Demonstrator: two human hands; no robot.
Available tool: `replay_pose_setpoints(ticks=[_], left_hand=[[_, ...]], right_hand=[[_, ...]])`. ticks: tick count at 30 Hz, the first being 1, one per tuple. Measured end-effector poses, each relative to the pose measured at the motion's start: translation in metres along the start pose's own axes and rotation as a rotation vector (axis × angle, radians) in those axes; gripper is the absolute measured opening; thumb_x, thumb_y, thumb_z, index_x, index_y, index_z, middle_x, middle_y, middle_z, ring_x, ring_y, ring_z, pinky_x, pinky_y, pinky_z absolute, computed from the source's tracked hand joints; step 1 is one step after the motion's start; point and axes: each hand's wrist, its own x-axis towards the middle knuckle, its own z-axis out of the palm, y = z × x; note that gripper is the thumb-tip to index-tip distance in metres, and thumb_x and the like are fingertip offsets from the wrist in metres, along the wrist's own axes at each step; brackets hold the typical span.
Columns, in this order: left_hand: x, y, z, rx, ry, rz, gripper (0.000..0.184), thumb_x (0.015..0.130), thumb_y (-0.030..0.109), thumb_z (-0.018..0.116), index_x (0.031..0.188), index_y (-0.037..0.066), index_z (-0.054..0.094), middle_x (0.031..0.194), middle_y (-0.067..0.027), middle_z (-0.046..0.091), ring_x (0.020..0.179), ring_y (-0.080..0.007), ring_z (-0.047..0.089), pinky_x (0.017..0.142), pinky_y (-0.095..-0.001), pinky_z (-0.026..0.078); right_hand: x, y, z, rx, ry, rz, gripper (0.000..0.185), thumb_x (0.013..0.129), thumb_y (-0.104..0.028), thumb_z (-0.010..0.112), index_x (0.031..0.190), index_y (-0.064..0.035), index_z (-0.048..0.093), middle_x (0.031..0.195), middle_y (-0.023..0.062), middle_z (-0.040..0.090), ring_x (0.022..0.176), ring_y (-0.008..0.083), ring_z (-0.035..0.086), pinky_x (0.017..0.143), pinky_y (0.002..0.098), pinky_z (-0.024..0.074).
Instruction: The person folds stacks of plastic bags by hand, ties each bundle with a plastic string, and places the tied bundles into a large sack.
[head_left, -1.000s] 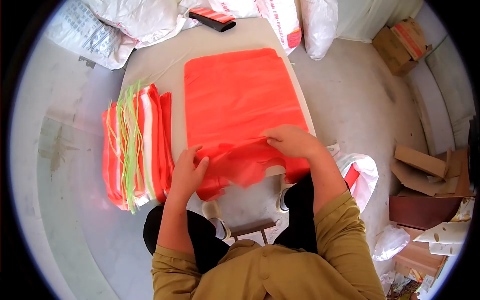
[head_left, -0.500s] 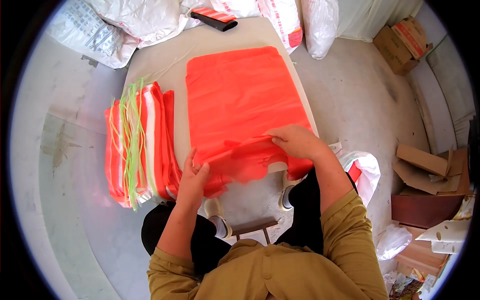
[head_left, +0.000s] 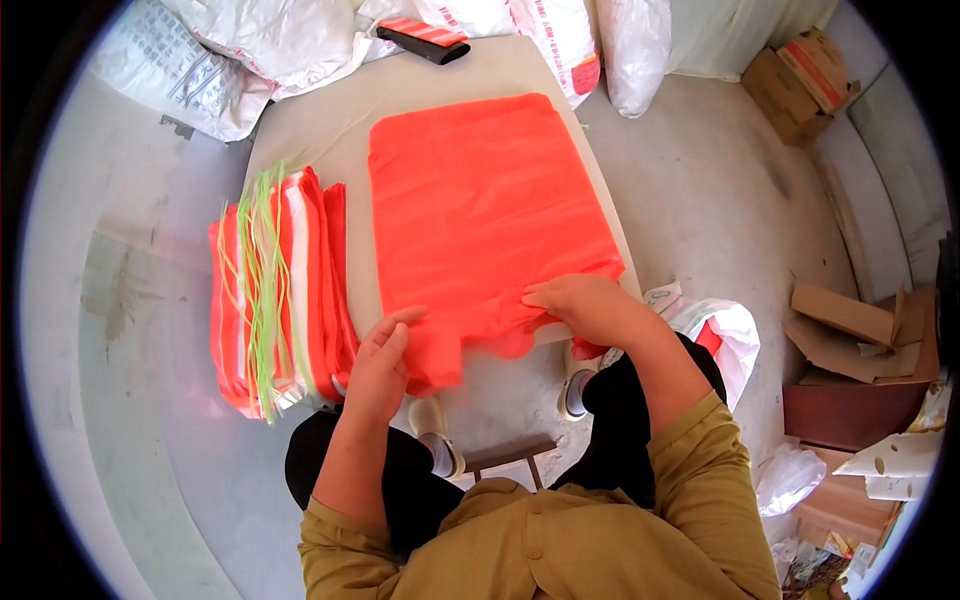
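A flat stack of thin red plastic bags point(head_left: 490, 190) lies on the beige table point(head_left: 345, 125), its loose, cut-out edge hanging over the near side. My right hand point(head_left: 585, 303) pinches the sheet near that edge. At the stack's near left corner is my left hand point(head_left: 382, 362), thumb and fingertips close together beside the red plastic; whether it grips any of it cannot be made out. To the left stands a folded red and white bundle point(head_left: 318, 290) with green strings point(head_left: 262, 290) draped over it.
White sacks point(head_left: 285, 45) line the far side, near a black and red-striped item point(head_left: 425, 42). On the right are an open white bag point(head_left: 735, 345), cardboard boxes point(head_left: 850, 325) and a clear plastic bag point(head_left: 788, 480). A stool point(head_left: 510, 458) stands between the person's feet.
My right hand has moved slightly down and left with the sheet's edge. The hanging red flap near my left hand has shifted and spread downward.
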Motion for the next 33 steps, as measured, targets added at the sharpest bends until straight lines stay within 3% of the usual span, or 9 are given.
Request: replay_pose_setpoints(ticks=[7,10,13,16,19,25,28,30,33], left_hand=[[0.017,0.007,0.039,0.177,-0.079,-0.113,0.054,0.113,0.038,0.038,0.156,0.005,0.040,0.137,-0.0144,0.060,0.108,-0.0198,0.066,0.089,-0.0318,0.055],[0.030,-0.002,0.041,0.200,-0.092,-0.164,0.061,0.112,0.044,0.040,0.160,0.007,0.033,0.139,-0.0158,0.060,0.106,-0.0199,0.067,0.088,-0.0311,0.055],[0.037,-0.006,0.041,0.377,-0.081,-0.267,0.062,0.107,0.042,0.056,0.156,0.007,0.041,0.142,-0.0139,0.059,0.102,-0.0190,0.067,0.087,-0.0309,0.055],[0.035,-0.002,0.051,0.895,-0.214,-0.114,0.064,0.094,0.032,0.074,0.148,0.005,0.052,0.141,-0.0138,0.060,0.106,-0.0252,0.066,0.092,-0.0353,0.054],[0.031,-0.008,0.055,1.386,-0.331,0.400,0.064,0.080,0.021,0.083,0.137,0.003,0.060,0.136,-0.0136,0.062,0.113,-0.0309,0.062,0.099,-0.0408,0.050],[0.030,-0.026,0.061,1.527,-0.273,0.699,0.058,0.076,0.017,0.079,0.129,0.004,0.062,0.125,-0.0166,0.065,0.113,-0.0361,0.062,0.097,-0.0466,0.051],[0.038,-0.040,0.057,1.553,-0.238,0.721,0.054,0.080,0.013,0.075,0.131,0.005,0.061,0.122,-0.0178,0.066,0.112,-0.0362,0.064,0.096,-0.0464,0.051],[0.039,-0.035,0.057,1.560,-0.237,0.567,0.056,0.081,0.008,0.073,0.135,0.005,0.058,0.122,-0.0172,0.068,0.111,-0.0375,0.064,0.096,-0.0455,0.052],[0.035,-0.011,0.064,1.401,-0.175,0.357,0.055,0.085,0.005,0.070,0.139,0.005,0.055,0.119,-0.0180,0.070,0.109,-0.0385,0.066,0.094,-0.0446,0.053]], right_hand=[[-0.004,0.014,0.016,-0.081,0.144,-0.268,0.044,0.084,-0.003,0.063,0.128,-0.0078,0.068,0.135,0.0109,0.066,0.121,0.0307,0.063,0.101,0.0383,0.0526],[-0.004,0.014,0.018,-0.145,0.203,-0.343,0.041,0.084,-0.006,0.064,0.124,-0.0082,0.069,0.130,0.0086,0.067,0.116,0.0307,0.064,0.098,0.0396,0.0537],[-0.006,0.006,0.013,-0.155,0.167,-0.331,0.040,0.086,-0.006,0.062,0.125,-0.0081,0.069,0.131,0.0082,0.067,0.117,0.0305,0.064,0.098,0.0395,0.0534],[-0.009,0.006,0.014,-0.145,0.206,-0.347,0.038,0.088,-0.007,0.060,0.124,-0.0079,0.069,0.131,0.0085,0.067,0.117,0.0305,0.064,0.098,0.0398,0.0535],[-0.007,0.011,0.020,-0.167,0.230,-0.358,0.036,0.089,-0.007,0.058,0.124,-0.0078,0.069,0.131,0.0089,0.067,0.117,0.0303,0.064,0.098,0.0401,0.0536],[-0.005,0.012,0.020,-0.173,0.216,-0.343,0.034,0.092,-0.009,0.056,0.123,-0.0080,0.070,0.128,0.0103,0.069,0.117,0.0302,0.064,0.096,0.0408,0.0537],[-0.003,0.005,0.009,-0.095,0.112,-0.218,0.033,0.093,-0.011,0.059,0.124,-0.0079,0.069,0.123,0.0127,0.070,0.113,0.0317,0.066,0.093,0.0414,0.0540],[0.002,-0.002,-0.005,0.005,-0.036,-0.034,0.037,0.091,-0.012,0.065,0.127,-0.0084,0.068,0.122,0.0134,0.071,0.111,0.0325,0.066,0.092,0.0407,0.0540],[0.011,0.001,-0.018,0.028,-0.028,0.020,0.029,0.101,-0.020,0.056,0.125,-0.0094,0.069,0.115,0.0152,0.072,0.106,0.0355,0.067,0.089,0.0419,0.0539]])
